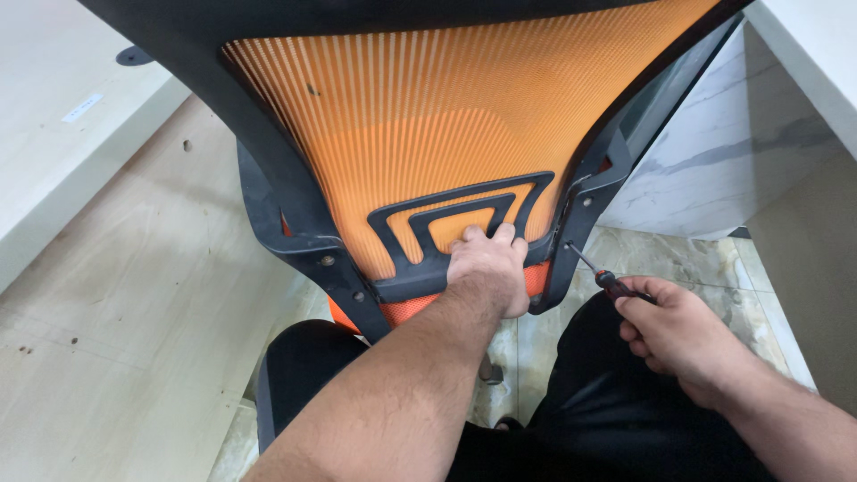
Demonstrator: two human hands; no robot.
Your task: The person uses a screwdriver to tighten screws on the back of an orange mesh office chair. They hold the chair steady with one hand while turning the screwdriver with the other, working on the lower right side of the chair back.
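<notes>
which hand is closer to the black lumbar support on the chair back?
Left. The left hand grips the black lumbar support at its lower edge. The right hand is off to its right, holding a screwdriver against the frame.

Chair backrest (428,116) top beyond upper edge

Floor and the board down the left, that's about it for surfaces

From my feed the floor (705,259) is glossy marble-look tile, beige with grey-green veining, showing at the bottom right and in a strip between the legs near the middle. On the left a big pale wooden board (134,295) lies flat, light grain with a few small dark holes and specks in it. Above that runs a cream ledge (54,134) carrying a small white label (82,107) and a round dark disc (134,56). A white marble-veined panel (714,152) stands on the tiles at the right.
</notes>
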